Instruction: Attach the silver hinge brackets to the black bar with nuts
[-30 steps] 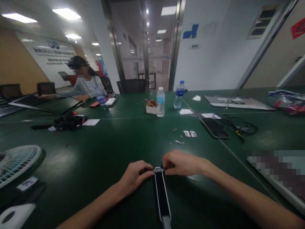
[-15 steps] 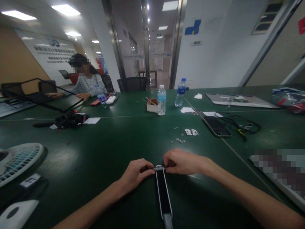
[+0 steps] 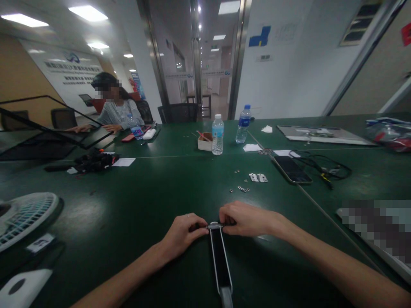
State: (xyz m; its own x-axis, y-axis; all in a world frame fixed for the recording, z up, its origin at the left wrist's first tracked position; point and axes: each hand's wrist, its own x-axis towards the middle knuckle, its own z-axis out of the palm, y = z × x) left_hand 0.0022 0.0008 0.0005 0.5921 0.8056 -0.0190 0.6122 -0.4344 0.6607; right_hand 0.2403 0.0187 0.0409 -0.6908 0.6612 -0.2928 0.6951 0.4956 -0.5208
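A long, narrow metal frame (image 3: 228, 261) with a dark middle lies on the green table, its grey handle-like end (image 3: 226, 296) toward me. Across its far end runs a short metal crosspiece (image 3: 215, 226) with a pale rounded tip above it. My left hand (image 3: 183, 233) is closed, thumb and fingertips pinching the crosspiece's left end. At the right end, my right hand (image 3: 245, 218) is closed too, with fingers curled and thumb against the crosspiece; its fingertips are partly hidden. Beyond my hands lie several small metal nuts (image 3: 242, 189) and white hinge-like plates (image 3: 258, 177).
Two water bottles (image 3: 217, 136) and a small box (image 3: 204, 142) stand farther back. A phone (image 3: 291, 169) and black cable (image 3: 334, 169) lie to the right. A fan (image 3: 28, 214) is at left. Across the table sits a person (image 3: 118, 111) beside a black frame (image 3: 48, 124).
The black frame at the far left has swung lower, and the person's hand near it has shifted. My right hand has moved very slightly; my left hand keeps its place.
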